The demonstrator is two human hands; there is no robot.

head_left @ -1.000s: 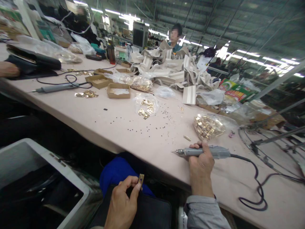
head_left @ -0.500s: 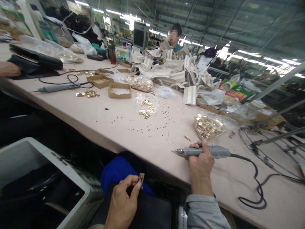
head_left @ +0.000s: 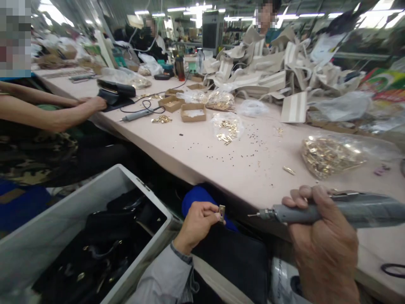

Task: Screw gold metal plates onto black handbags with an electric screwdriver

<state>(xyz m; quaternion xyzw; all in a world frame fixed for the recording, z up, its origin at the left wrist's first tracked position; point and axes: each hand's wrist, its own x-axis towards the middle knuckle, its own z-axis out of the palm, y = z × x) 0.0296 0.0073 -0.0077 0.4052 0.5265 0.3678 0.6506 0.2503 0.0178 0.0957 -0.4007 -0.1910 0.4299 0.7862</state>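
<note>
Between thumb and fingers, my left hand (head_left: 200, 223) pinches a small gold metal plate (head_left: 222, 213) above my lap. Below it lies a black leather piece (head_left: 230, 257) across my lap. My right hand (head_left: 322, 236) wraps round a grey electric screwdriver (head_left: 297, 213), its thin bit pointing left toward the plate, with a gap between them. On the tabletop beyond, a clear bag of gold fittings (head_left: 329, 156) sits near the right hand, and a single gold fitting (head_left: 288, 170) lies left of that bag. Small black screws (head_left: 223, 159) are scattered over the table.
A grey plastic crate (head_left: 118, 177) holding black bags stands at my left. On the pink table (head_left: 152, 141) are cardboard trays (head_left: 193, 115), another screwdriver (head_left: 139, 114) and a heap of beige pieces (head_left: 265, 63). A co-worker's hands (head_left: 95, 103) touch a black bag at the left.
My view has swung left, showing more of the crate and the co-worker. My right hand has lifted the screwdriver off the table toward me. The left hand still pinches the plate.
</note>
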